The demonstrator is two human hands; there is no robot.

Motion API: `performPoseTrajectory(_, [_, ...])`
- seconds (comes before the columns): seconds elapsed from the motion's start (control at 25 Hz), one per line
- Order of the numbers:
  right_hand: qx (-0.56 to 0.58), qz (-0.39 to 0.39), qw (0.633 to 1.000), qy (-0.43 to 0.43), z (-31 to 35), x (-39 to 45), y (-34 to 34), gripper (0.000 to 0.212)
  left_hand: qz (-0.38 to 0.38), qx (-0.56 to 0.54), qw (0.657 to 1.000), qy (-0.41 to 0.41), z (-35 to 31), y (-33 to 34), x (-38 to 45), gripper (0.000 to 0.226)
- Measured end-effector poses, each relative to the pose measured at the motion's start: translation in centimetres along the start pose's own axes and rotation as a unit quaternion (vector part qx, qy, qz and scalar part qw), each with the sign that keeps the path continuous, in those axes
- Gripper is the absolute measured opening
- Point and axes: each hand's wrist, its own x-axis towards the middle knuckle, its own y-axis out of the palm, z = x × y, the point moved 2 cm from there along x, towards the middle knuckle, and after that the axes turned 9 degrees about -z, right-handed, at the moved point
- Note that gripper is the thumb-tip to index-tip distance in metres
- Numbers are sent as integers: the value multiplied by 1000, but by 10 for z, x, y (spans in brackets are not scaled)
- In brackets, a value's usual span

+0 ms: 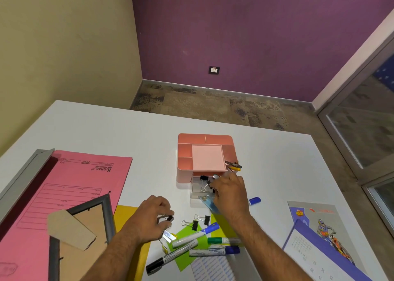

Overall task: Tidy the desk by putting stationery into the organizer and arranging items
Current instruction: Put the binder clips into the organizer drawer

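A pink organizer [185, 150] stands mid-desk with its clear drawer [195, 192] pulled out toward me; black binder clips [204, 179] lie inside. My right hand [229, 192] hovers over the drawer's right side, fingers curled around a binder clip at the fingertips. My left hand [156, 215] pinches another black binder clip [170, 218] just above the desk. Two loose binder clips [200, 222] lie between my hands. Several markers [195, 236] lie near the front edge on green paper [185, 235].
A pink file folder [70, 187] and a picture frame back [85, 227] fill the left. A calendar [319, 236] lies front right. A blue marker cap [254, 200], a clear blue packet [207, 203], yellow sheets [125, 215] and pliers [234, 165] lie around the organizer.
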Motion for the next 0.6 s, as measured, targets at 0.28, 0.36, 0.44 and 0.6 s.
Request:
performPoseTrajectory(0.28, [87, -55, 994, -47, 2, -22, 0, 18, -3, -7, 999, -37, -13, 0, 6, 25])
performPoseTrajectory(0.36, [139, -52, 986, -78, 6, -32, 3, 20, -8, -59, 995, -78, -23, 1, 4, 28])
performPoseTrajectory(0.44, [188, -15, 978, -83, 10, -43, 7, 20, -31, -162, 976, -140, -37, 3, 4, 26])
performPoseTrajectory(0.6, [227, 104, 968, 3, 18, -53, 9, 28, -91, -282, 943, -149, -64, 4, 11, 27])
